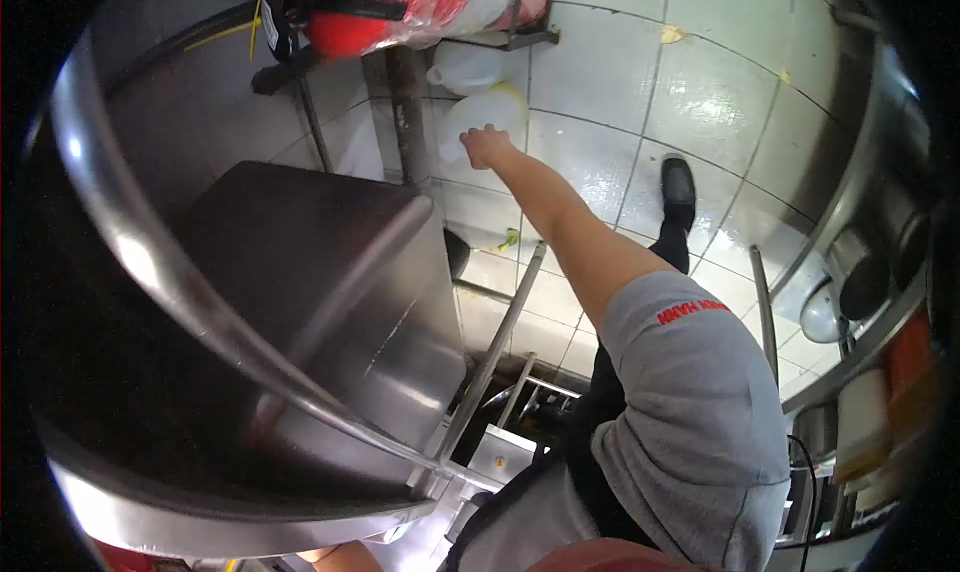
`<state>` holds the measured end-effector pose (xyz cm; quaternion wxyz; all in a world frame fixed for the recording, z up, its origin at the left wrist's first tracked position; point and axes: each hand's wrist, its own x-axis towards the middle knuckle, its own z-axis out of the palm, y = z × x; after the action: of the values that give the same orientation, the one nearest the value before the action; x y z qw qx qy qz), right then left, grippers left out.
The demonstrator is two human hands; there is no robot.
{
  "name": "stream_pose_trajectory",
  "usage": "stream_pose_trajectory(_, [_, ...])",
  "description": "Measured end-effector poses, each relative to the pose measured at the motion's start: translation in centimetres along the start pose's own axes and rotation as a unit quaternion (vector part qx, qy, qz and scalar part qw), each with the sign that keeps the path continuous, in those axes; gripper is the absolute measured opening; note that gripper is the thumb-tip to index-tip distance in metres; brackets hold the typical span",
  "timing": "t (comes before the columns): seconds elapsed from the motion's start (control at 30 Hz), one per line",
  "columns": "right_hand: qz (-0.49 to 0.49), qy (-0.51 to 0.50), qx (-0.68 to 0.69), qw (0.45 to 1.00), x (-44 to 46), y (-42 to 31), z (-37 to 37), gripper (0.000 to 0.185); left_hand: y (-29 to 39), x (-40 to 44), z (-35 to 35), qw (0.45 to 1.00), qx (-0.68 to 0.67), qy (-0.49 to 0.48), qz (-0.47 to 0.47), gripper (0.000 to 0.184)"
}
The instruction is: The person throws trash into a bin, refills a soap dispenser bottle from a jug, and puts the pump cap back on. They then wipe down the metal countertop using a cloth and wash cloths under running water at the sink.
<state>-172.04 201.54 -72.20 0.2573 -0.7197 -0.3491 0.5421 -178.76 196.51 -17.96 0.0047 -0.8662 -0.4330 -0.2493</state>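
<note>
By the red cylinder [365, 17], on tiled floor [590, 72]: R hand [487, 147] on a yellow-tinged jug [495, 112].
Fingers curled, seemingly clamped on the jug, exact hold unclear; L hand out of sight, can't tell its state. Step in hand: prob. gripping the jug; next move likely calls for a firm hold, kept clear of the 2nd jug [470, 67] nearer the cylinder.

Right hand [485, 148] curled at pale jug [500, 110]; second jug [470, 67] just beside, on tiled floor [585, 62]. Red cylinder [355, 34] near.
</note>
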Motion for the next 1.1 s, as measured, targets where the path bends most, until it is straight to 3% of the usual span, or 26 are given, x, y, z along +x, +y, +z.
stream_pose_trajectory(0.07, [-0.012,-0.025,-0.001,1.0,0.6,-0.3,1.2,0.037,0.0,0.0,-0.2,1.0,0.011,-0.003,0.0,0.048])
stream_pose_trajectory(0.13, [-0.019,0.05,-0.056,0.997,0.2,0.7,2.0,0.035,0.1,-0.1,-0.3,1.0,0.015,-0.005,0.003,0.048])
stream_pose_trajectory(0.23, [-0.029,0.057,-0.104,0.992,-1.4,4.0,3.7,0.036,-0.1,-0.3,-0.4,1.0,0.013,-0.003,-0.003,0.048])
stream_pose_trajectory(0.4, [0.052,0.143,-0.005,0.988,-9.6,11.6,4.9,0.03,-0.5,1.5,0.0,1.0,-0.01,0.016,-0.017,0.048])
stream_pose_trajectory(0.47, [0.081,0.228,0.143,0.96,-12.2,13.2,4.0,0.027,-1.4,7.9,3.7,1.0,-0.002,0.009,-0.027,0.048])
stream_pose_trajectory(0.5, [0.116,0.237,0.132,0.955,-15.1,12.1,1.4,0.034,-2.1,11.2,5.2,0.999,0.018,-0.005,-0.036,0.048])
stream_pose_trajectory(0.53, [0.124,0.234,0.123,0.956,-17.9,11.1,-1.0,0.034,-0.6,11.6,6.6,0.985,-0.167,-0.026,0.026,0.049])
stream_pose_trajectory(0.57, [0.151,0.243,0.147,0.947,-20.7,10.2,-2.5,0.038,-1.0,11.8,7.5,0.974,-0.224,0.003,0.031,0.046])
stream_pose_trajectory(0.6, [0.171,0.266,0.162,0.935,-22.9,10.0,-4.5,0.043,2.2,11.0,7.9,0.949,-0.294,0.025,0.112,0.052])
stream_pose_trajectory(0.67, [0.184,0.297,0.125,0.928,-27.4,9.2,-6.7,0.05,1.1,11.6,8.1,0.932,-0.355,0.023,0.07,0.072])
stream_pose_trajectory(0.73, [0.178,0.339,0.066,0.921,-32.7,7.6,-9.1,0.054,1.2,11.9,7.9,0.956,-0.202,0.127,0.171,0.08])
stream_pose_trajectory(0.8, [0.186,0.348,0.014,0.919,-37.3,6.6,-11.9,0.054,0.9,11.5,8.5,0.949,-0.285,0.121,0.054,0.086])
stream_pose_trajectory(0.9, [0.151,0.364,-0.024,0.919,-43.9,2.6,-18.2,0.052,1.9,11.4,6.7,0.933,-0.338,0.121,0.03,0.087])
stream_pose_trajectory(0.97, [0.094,0.365,-0.069,0.924,-47.8,0.3,-22.4,0.056,1.7,11.6,5.6,0.949,-0.312,0.013,-0.043,0.094])
stream_pose_trajectory(1.0, [0.062,0.362,-0.088,0.926,-49.2,-1.1,-24.3,0.056,1.0,11.8,5.7,0.943,-0.328,0.021,-0.044,0.094])
stream_pose_trajectory(1.07, [0.102,0.338,-0.13,0.927,-52.4,-5.0,-28.1,0.058,-0.9,12.1,6.1,0.897,-0.435,0.035,0.066,0.097])
stream_pose_trajectory(1.1, [0.116,0.388,-0.104,0.908,-54.6,-8.2,-29.7,0.058,-1.4,12.4,6.0,0.856,-0.512,0.014,0.065,0.097])
